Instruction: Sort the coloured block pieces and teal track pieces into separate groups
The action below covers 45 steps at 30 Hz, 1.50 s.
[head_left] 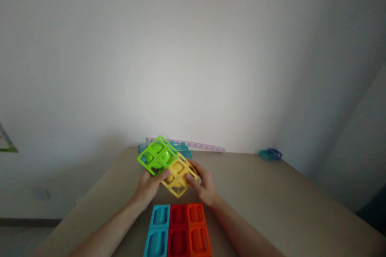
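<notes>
Above a tan table (271, 192) I hold two joined open-frame plastic blocks, tilted. The green block (157, 155) is on the left, the yellow block (179, 175) on the right. My left hand (150, 186) grips the pair from below where green meets yellow, thumb on the green edge. My right hand (204, 184) is closed on the yellow block's right side. Just below the hands, flat on the table, lie a blue block (157, 231), a red block (178, 229) and an orange block (198, 229), side by side and touching.
Behind the held blocks lie a teal piece (183, 148) and a long pink strip (205, 146) at the table's far edge. A small blue-teal piece (270, 154) sits at the far right corner. A plain white wall stands behind.
</notes>
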{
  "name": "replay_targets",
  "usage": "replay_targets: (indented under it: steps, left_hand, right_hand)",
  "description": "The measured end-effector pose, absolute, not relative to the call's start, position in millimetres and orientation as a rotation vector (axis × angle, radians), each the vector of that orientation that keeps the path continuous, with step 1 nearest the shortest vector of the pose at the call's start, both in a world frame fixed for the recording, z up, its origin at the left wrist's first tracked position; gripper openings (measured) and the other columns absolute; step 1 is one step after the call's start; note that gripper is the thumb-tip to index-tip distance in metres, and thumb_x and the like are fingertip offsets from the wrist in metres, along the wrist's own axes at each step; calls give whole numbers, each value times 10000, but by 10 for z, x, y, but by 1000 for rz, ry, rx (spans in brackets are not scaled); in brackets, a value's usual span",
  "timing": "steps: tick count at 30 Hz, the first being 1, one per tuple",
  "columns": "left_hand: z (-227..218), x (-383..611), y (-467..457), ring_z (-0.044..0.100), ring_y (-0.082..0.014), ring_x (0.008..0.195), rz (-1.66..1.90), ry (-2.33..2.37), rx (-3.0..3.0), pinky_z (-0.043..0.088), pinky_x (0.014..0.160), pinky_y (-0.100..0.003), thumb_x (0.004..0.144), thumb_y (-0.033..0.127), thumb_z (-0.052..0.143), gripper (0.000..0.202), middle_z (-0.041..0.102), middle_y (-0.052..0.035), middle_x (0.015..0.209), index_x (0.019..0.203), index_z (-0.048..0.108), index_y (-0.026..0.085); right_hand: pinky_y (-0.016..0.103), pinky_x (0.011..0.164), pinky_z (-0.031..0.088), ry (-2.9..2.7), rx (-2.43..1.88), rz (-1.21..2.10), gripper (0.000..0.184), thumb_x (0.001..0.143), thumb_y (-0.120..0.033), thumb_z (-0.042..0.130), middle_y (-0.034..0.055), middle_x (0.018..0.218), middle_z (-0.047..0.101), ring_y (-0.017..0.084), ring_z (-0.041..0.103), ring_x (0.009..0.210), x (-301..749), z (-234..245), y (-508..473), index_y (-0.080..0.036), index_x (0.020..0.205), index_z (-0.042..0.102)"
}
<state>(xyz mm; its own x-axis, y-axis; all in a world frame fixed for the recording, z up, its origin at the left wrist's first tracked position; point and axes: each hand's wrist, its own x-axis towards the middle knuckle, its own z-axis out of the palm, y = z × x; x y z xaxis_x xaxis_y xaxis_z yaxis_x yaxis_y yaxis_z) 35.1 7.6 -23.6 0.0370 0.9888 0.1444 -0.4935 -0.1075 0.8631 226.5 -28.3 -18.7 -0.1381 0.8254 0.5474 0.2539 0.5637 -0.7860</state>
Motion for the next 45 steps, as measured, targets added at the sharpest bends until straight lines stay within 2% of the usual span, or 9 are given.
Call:
replay_targets:
  steps: [8,13,18,23,29,36,42,45]
  left_hand:
    - [-214,390,-4,681,-324,888,1330,680,953,545,754,-377,458,188,874,479,743,-114,881,906,712,134]
    - [-133,341,-41,678,-300,888,1312,691,1211,541,770,-365,539,200,844,445,734,-111,949,960,712,141]
    - [-40,318,-125,662,-288,956,1180,651,1289,538,807,-345,515,141,844,520,716,-105,1043,1016,707,163]
    - [-33,328,-145,663,-284,951,1131,648,1284,546,797,-343,512,128,839,527,716,-99,1039,1020,705,165]
    - [-54,315,-139,647,-276,995,1157,642,1370,530,845,-348,588,156,811,481,673,-118,1140,1050,677,156]
    - [-109,298,-158,664,-252,926,1283,633,1341,563,756,-344,546,121,831,614,688,-66,1071,1097,580,219]
    - [-68,316,-149,649,-283,972,1160,631,1444,528,855,-394,602,204,811,491,693,-122,1076,1064,652,157]
    - [-60,316,-137,641,-281,1004,1160,630,1492,519,873,-394,646,251,785,481,683,-122,1117,1096,647,154]
  right_hand:
    - [365,871,510,-1528,-826,914,442,842,-428,612,68,1137,661,237,624,1021,2224,-201,-267,-203,1220,562]
    - [353,840,511,-1541,-837,891,432,859,-449,583,69,1116,668,239,625,998,2193,-173,-290,-196,1209,579]
    - [292,761,508,-1547,-946,792,371,873,-460,555,50,1001,680,203,624,893,2146,-127,-318,-181,1107,625]
    - [278,724,503,-1535,-973,763,367,874,-472,548,48,950,681,192,615,845,2125,-123,-311,-177,1078,627]
    - [281,731,497,-1517,-935,815,360,877,-470,543,46,949,688,198,614,861,2108,-77,-318,-182,1070,639]
    - [260,650,484,-1484,-970,827,399,894,-502,491,35,846,682,175,604,750,2094,-80,-311,-165,1024,663]
    - [259,708,480,-1555,-976,744,361,882,-456,543,39,970,686,186,612,837,2110,-71,-325,-183,1099,637]
    - [258,721,475,-1593,-1016,680,359,885,-434,550,33,1002,686,182,609,842,2122,-69,-330,-195,1142,622]
